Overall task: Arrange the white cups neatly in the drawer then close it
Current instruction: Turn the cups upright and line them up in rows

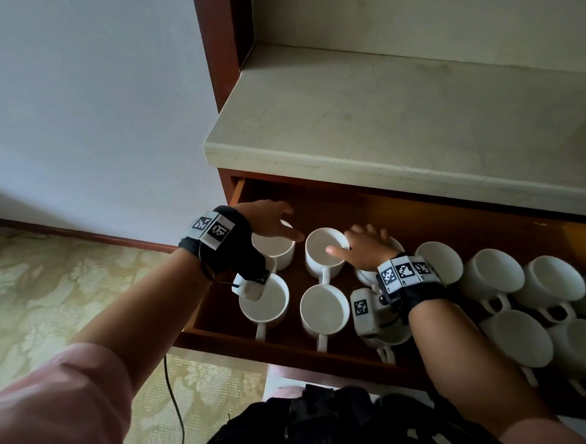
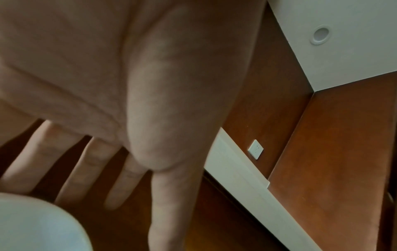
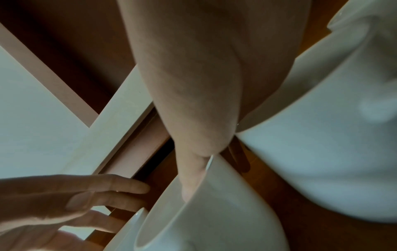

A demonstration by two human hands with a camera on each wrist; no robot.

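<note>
Right hand (image 1: 365,250) pinches round white ceramic cup's (image 1: 325,254) rim, thumb inside; left hand (image 1: 267,220), fingers spread, hovers just beside it

No words, brands or numbers can be read anywhere. The only signs are black-and-white square code tags (image 1: 404,270) on the white blocks strapped to both wrists, and they carry no letters. One more such tag (image 1: 361,307) sits on the small white unit just below the right wrist band. The cups (image 1: 327,248) in the drawer (image 1: 277,349) are plain white, with no print showing. A small white wall plate (image 2: 255,149) shows only faint dots, too small to read.
</note>
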